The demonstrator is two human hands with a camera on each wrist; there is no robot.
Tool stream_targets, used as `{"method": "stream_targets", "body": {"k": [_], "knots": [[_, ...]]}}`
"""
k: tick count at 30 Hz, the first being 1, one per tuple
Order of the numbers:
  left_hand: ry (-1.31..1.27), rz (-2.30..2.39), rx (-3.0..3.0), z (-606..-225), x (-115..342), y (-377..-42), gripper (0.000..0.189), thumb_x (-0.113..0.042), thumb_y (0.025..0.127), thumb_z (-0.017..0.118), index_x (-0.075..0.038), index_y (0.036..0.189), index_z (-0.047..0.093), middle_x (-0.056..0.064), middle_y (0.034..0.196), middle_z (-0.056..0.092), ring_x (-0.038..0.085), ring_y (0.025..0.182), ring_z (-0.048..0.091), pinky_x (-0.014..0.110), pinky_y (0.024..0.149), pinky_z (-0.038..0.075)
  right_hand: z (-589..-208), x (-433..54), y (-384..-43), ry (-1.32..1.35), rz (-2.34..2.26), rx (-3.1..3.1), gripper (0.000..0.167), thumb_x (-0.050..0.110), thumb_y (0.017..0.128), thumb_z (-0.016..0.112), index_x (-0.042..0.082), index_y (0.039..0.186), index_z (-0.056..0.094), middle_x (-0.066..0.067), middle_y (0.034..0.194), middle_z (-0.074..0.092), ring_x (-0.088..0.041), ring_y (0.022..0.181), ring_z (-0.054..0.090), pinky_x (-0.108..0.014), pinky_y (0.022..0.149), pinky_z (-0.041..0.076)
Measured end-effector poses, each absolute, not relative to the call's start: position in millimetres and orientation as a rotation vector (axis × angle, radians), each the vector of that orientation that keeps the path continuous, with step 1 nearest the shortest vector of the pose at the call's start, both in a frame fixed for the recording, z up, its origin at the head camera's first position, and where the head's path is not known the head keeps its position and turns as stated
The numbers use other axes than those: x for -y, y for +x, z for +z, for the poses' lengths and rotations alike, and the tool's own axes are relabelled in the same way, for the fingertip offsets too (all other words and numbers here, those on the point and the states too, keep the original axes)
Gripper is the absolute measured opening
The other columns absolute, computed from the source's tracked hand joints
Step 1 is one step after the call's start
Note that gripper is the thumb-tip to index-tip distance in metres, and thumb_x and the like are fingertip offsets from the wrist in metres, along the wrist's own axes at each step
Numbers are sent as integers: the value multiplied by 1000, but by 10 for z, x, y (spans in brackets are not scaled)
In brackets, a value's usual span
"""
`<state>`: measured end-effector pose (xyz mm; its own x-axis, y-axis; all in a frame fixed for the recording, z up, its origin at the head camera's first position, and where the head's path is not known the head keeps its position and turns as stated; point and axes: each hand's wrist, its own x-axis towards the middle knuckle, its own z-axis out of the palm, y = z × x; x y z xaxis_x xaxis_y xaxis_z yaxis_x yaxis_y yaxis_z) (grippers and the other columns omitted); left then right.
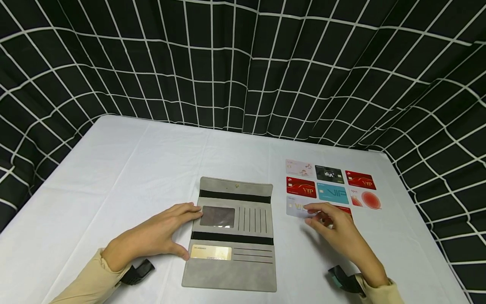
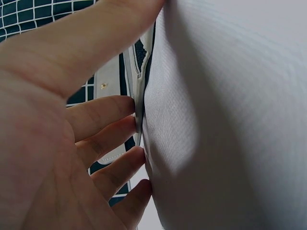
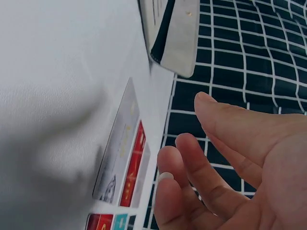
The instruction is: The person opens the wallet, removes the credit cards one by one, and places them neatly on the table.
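Observation:
A grey wallet [image 1: 254, 274] lies unfolded on the white cloth, with a gold card [image 1: 211, 252] in a slot of its lower panel. Along the wallet's left edge rests my left hand [image 1: 155, 232], its fingers and thumb spread apart; in the left wrist view the fingertips [image 2: 127, 104] meet that edge. My right hand [image 1: 336, 230] hovers over a silver VIP card [image 1: 294, 207], partly covering it and a red card [image 1: 347, 210] beside it. In the right wrist view the thumb and fingers are parted, hold nothing and appear apart from the silver card.
Above the silver card lie a pink card [image 1: 299, 168], a black card [image 1: 329, 174], red VIP cards [image 1: 301, 187], a teal card [image 1: 333, 193] and a white card with a red circle [image 1: 365, 199]. A black curtain with white grid lines [image 1: 228, 63] hangs behind the table.

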<state>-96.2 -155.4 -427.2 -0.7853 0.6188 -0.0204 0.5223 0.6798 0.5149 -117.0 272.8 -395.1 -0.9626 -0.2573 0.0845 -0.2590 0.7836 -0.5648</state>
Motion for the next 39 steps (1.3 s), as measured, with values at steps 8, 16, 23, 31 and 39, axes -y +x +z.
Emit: {"method": "stream_targets", "body": {"k": [8, 16, 23, 31, 39], "knots": [[930, 736, -2702, -4266, 1557, -964, 99, -62, 66, 76, -4, 142, 51, 9, 150, 48, 31, 139, 44, 53, 112, 40, -3974, -2567, -1125, 432, 1001, 2988, 30, 9, 84, 76, 9, 114, 71, -4, 101, 72, -11, 83, 62, -20, 67, 55], [928, 741, -2699, -4265, 1552, -963, 98, -61, 66, 76, -4, 142, 52, 8, 149, 48, 31, 138, 44, 53, 112, 39, -3998, -2391, -1070, 509, 1062, 2984, 28, 9, 84, 77, 9, 112, 72, 2, 95, 71, -5, 81, 60, -20, 68, 55], [928, 734, -2701, -4269, 1546, -965, 99, -62, 66, 76, -3, 142, 52, 9, 149, 48, 31, 139, 44, 53, 112, 39, -3992, -2263, -1039, 588, 1095, 3007, 26, 10, 85, 76, 10, 111, 72, 8, 91, 68, -4, 80, 59, -20, 70, 55], [932, 739, -2702, -4278, 1539, -968, 99, -61, 66, 77, -3, 142, 51, 10, 149, 47, 32, 138, 44, 53, 112, 40, -3990, -2132, -997, 717, 1162, 3000, 24, 12, 87, 75, 12, 110, 72, 5, 96, 70, -2, 80, 58, -19, 69, 53], [938, 739, -2703, -4282, 1550, -965, 99, -62, 67, 76, -3, 142, 51, 10, 149, 48, 31, 139, 44, 53, 112, 40, -4039, -2005, -953, 875, 1211, 2958, 19, 18, 90, 72, 12, 108, 72, 6, 94, 70, 1, 80, 56, -20, 67, 52]]}}
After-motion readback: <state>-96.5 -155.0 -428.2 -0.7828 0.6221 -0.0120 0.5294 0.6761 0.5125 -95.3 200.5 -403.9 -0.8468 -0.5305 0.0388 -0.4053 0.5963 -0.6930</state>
